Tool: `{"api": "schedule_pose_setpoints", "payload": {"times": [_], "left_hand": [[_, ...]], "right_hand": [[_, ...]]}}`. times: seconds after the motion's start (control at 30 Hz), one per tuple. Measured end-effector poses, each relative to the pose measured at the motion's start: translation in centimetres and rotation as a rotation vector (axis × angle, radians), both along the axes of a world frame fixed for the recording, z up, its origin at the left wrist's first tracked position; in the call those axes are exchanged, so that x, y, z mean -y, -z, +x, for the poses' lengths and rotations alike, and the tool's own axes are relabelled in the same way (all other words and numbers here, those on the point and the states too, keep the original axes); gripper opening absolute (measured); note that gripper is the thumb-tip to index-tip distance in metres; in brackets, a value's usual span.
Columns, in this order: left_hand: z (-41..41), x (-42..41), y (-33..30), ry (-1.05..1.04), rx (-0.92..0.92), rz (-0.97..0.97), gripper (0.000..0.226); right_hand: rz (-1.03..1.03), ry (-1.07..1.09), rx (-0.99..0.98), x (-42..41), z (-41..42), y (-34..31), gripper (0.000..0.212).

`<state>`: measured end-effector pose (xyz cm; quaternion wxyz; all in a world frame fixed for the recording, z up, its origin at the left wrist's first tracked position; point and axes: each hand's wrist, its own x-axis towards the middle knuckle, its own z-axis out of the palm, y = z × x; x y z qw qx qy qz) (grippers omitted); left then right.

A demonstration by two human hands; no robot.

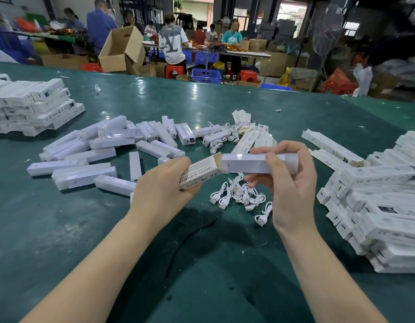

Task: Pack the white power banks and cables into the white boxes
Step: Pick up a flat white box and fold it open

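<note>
A white power bank (pixel 260 163) is pinched between the thumb and curled fingers of the right hand (pixel 288 183), its left end set at the open mouth of a white box (pixel 199 172) — this box is gripped by the left hand (pixel 162 187). Loose cables (pixel 239 194) are heaped just below on the green table (pixel 62 229); boxes are stacked to the right (pixel 383 206).

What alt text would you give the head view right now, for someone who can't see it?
Over a green table, the right hand slides a white power bank into the open end of a white box gripped by the left hand. Loose cables lie just beneath, unpacked power banks to the left, and stacked boxes to the right.
</note>
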<state>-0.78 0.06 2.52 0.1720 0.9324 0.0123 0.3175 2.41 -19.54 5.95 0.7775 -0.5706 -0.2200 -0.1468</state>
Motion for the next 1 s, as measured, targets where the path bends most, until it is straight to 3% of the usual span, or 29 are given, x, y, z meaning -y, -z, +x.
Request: {"api": "schedule_pose_setpoints", "payload": {"times": [0.23, 0.5, 0.67, 0.77, 0.87, 1.0], "left_hand": [[-0.2, 0.0, -0.2, 0.021, 0.031, 0.110, 0.026], [-0.3, 0.1, -0.5, -0.004, 0.106, 0.129, 0.027], [-0.2, 0.3, -0.6, -0.035, 0.112, 0.168, 0.029], [-0.1, 0.5, -0.6, 0.021, 0.074, 0.190, 0.029], [-0.2, 1.4, -0.4, 0.093, 0.054, 0.140, 0.025], [-0.2, 1.4, -0.1, 0.066, 0.074, 0.008, 0.019]], "right_hand": [[-0.051, -0.011, -0.002, 0.2, 0.3, 0.0, 0.005], [-0.060, -0.063, -0.158, 0.3, 1.0, -0.1, 0.011], [-0.201, 0.055, -0.135, 0.2, 1.3, 0.6, 0.007], [-0.425, 0.083, -0.043, -0.7, 0.9, 1.2, 0.008], [-0.641, -0.024, -0.027, -1.9, 0.0, 2.1, 0.040], [-0.373, 0.065, 0.003, -2.0, -0.8, 1.9, 0.019]]}}
